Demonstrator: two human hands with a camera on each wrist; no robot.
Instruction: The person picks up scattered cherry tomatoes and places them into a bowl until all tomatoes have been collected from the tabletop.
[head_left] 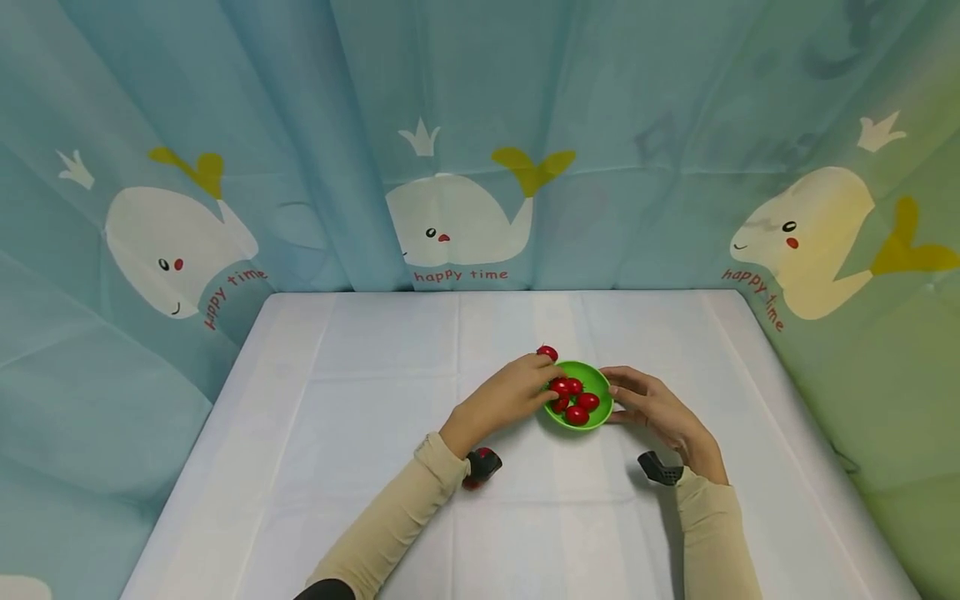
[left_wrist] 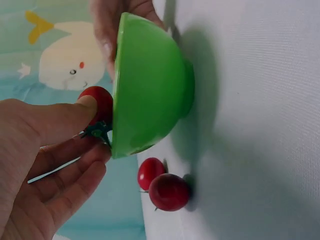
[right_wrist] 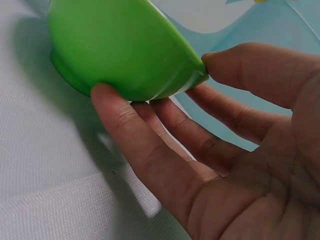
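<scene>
A green bowl (head_left: 594, 375) on the table holds several red cherry tomatoes (head_left: 577, 415). My left hand (head_left: 512, 390) reaches over its left rim. In the left wrist view, the thumb (left_wrist: 65, 120) of that hand pins one cherry tomato (left_wrist: 102, 104) with a green stem against the fingers, right at the rim. From the other side my right hand (head_left: 658, 410) grips the bowl, with its thumb (right_wrist: 235, 64) at the rim and fingers against the underside. Two more tomatoes (left_wrist: 170, 192) lie on the table beside the bowl; the left hand partly hides them in the head view.
A white cloth covers the table (head_left: 360, 433). Blue-green curtains (head_left: 637, 125) with whale prints hang at the back and both sides. A dark wrist camera (head_left: 483, 464) sits under the left wrist, red showing around it; another (head_left: 660, 468) is at the right wrist.
</scene>
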